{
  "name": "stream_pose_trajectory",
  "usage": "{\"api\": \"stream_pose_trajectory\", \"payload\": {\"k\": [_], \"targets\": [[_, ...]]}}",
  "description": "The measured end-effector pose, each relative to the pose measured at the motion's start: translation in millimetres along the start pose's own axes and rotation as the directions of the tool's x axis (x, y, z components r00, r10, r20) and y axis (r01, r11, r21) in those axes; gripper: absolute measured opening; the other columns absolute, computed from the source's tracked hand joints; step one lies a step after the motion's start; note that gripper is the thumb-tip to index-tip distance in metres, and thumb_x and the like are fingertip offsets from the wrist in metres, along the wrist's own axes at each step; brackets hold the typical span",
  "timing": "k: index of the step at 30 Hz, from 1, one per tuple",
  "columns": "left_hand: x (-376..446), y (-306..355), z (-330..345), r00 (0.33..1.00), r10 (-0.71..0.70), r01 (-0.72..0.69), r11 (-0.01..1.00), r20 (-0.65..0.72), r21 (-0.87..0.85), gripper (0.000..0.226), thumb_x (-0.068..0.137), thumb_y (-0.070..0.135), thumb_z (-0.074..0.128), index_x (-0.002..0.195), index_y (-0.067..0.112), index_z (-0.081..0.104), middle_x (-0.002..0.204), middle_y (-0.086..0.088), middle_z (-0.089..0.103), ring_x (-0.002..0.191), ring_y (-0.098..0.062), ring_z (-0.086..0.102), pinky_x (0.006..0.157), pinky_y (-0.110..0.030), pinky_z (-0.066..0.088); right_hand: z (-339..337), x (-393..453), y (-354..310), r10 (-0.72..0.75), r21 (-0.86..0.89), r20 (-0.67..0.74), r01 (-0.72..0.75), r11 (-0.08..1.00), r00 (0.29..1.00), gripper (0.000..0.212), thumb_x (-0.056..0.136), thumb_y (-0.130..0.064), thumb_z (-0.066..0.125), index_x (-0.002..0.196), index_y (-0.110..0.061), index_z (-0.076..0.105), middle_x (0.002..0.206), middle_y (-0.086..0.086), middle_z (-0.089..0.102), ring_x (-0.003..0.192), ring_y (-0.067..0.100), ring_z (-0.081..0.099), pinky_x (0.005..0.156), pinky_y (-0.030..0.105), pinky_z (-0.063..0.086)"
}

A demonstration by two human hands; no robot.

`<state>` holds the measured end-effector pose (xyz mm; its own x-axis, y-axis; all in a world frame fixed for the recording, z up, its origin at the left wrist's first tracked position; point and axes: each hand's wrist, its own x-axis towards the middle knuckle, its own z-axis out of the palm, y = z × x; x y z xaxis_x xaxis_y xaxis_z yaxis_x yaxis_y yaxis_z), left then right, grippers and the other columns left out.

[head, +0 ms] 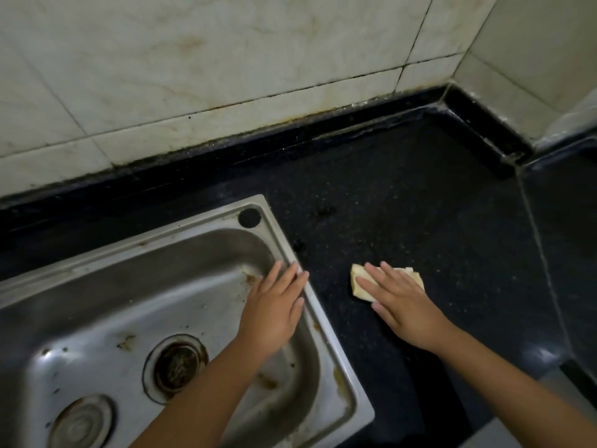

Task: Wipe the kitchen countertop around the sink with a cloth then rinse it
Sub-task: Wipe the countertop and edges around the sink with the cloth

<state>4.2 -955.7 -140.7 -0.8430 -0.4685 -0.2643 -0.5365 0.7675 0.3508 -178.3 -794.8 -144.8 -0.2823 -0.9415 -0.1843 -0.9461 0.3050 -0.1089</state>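
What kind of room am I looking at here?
Most likely a home kitchen: a stained stainless steel sink set into a dark stone countertop, with a tiled wall behind it.

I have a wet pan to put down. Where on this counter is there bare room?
The dark counter is bare between the sink, the back wall and the corner. Nearer, the right hand presses the cloth, and the left hand rests over the sink's edge.
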Motion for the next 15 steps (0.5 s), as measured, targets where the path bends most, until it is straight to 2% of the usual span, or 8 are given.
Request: {"api": "stream_pose_trajectory", "payload": {"k": [2, 5, 7, 9, 11, 12, 13, 15], "targets": [[1.0, 5.0, 1.2, 1.000, 0.009, -0.009, 1.000, 0.022, 0.021, 0.048, 0.100, 0.034, 0.021, 0.147, 0.031, 0.008, 0.156, 0.011, -0.003, 0.143, -0.012, -0.010, 0.116, -0.032, 0.002, 1.0, 12.6, 10.0, 0.039, 0.104, 0.009, -0.040, 0.994, 0.999, 0.041, 0.096, -0.029, 0.025, 0.129, -0.016, 0.047, 0.129, 0.012, 0.058, 0.117, 0.037, 0.055, 0.089, 0.050, 0.048], [0.5, 5.2, 2.0, 1.000, -0.010, 0.009, 0.999, 0.027, 0.046, 0.050, 0.100, 0.034, 0.023, 0.147, 0.031, 0.006, 0.156, 0.010, -0.005, 0.144, -0.013, -0.009, 0.116, -0.034, 0.004, -10.8, 55.9, 11.1, 0.197, 0.209, -0.115, -0.170, 0.963, 0.974, 0.042, 0.098, -0.021, 0.033, 0.140, -0.013, 0.037, 0.150, 0.009, 0.031, 0.141, 0.032, 0.023, 0.114, 0.040, 0.018], [1.2, 5.1, 1.6, 0.998, -0.019, 0.016, 0.998, 0.055, 0.065, 0.050, 0.100, 0.034, 0.023, 0.147, 0.030, 0.005, 0.156, 0.010, -0.005, 0.144, -0.014, -0.009, 0.116, -0.035, 0.006, -17.1, 83.1, 8.8, 0.284, 0.222, -0.137, -0.250, 0.942, 0.949, 0.043, 0.100, -0.020, 0.032, 0.143, -0.017, 0.031, 0.155, 0.003, 0.021, 0.144, 0.028, 0.013, 0.114, 0.035, 0.009], [3.1, 5.6, 2.4, 0.997, -0.033, 0.027, 0.996, 0.065, 0.085, 0.049, 0.100, 0.036, 0.019, 0.147, 0.031, 0.005, 0.156, 0.010, -0.005, 0.144, -0.015, -0.008, 0.116, -0.037, 0.008, -16.0, 95.7, -3.1, 0.234, 0.202, -0.129, -0.205, 0.958, 0.964, 0.044, 0.099, -0.020, 0.032, 0.143, -0.018, 0.031, 0.155, 0.002, 0.019, 0.144, 0.028, 0.012, 0.114, 0.035, 0.008], [4.0, 6.5, 3.3, 0.997, -0.038, 0.031, 0.995, 0.073, 0.097, 0.050, 0.099, 0.038, 0.014, 0.147, 0.031, 0.005, 0.156, 0.010, -0.005, 0.144, -0.015, -0.007, 0.115, -0.038, 0.010, -5.3, 86.0, -13.7, 0.094, 0.190, -0.087, -0.076, 0.979, 0.992, 0.043, 0.097, -0.017, 0.035, 0.140, -0.014, 0.038, 0.153, 0.008, 0.025, 0.141, 0.034, 0.020, 0.114, 0.039, 0.015], [3.4, 7.0, 3.8, 0.996, -0.044, 0.036, 0.994, 0.082, 0.099, 0.050, 0.099, 0.037, 0.016, 0.147, 0.030, 0.004, 0.156, 0.010, -0.005, 0.144, -0.015, -0.007, 0.115, -0.038, 0.010, 0.7, 70.0, -18.1, -0.002, 0.170, -0.082, 0.016, 0.985, 0.997, 0.041, 0.094, -0.013, 0.040, 0.134, -0.011, 0.047, 0.147, 0.013, 0.037, 0.135, 0.039, 0.032, 0.111, 0.046, 0.025], [2.6, 7.7, 3.9, 0.995, -0.049, 0.040, 0.994, 0.087, 0.098, 0.050, 0.100, 0.036, 0.019, 0.147, 0.030, 0.004, 0.156, 0.009, -0.005, 0.144, -0.016, -0.007, 0.115, -0.038, 0.010, 5.5, 48.4, -18.8, -0.067, 0.157, -0.102, 0.082, 0.984, 0.993, 0.041, 0.086, -0.008, 0.046, 0.125, -0.008, 0.055, 0.137, 0.017, 0.050, 0.124, 0.043, 0.046, 0.100, 0.052, 0.038], [0.1, 8.5, 2.0, 0.996, -0.041, 0.033, 0.995, 0.083, 0.096, 0.051, 0.100, 0.034, 0.023, 0.147, 0.030, 0.005, 0.157, 0.007, -0.004, 0.144, -0.017, -0.007, 0.115, -0.038, 0.010, 10.7, 3.6, -9.1, -0.114, 0.133, -0.141, 0.133, 0.982, 0.983, 0.050, 0.065, -0.001, 0.058, 0.114, -0.012, 0.059, 0.119, 0.015, 0.064, 0.106, 0.039, 0.062, 0.082, 0.049, 0.050]]}}
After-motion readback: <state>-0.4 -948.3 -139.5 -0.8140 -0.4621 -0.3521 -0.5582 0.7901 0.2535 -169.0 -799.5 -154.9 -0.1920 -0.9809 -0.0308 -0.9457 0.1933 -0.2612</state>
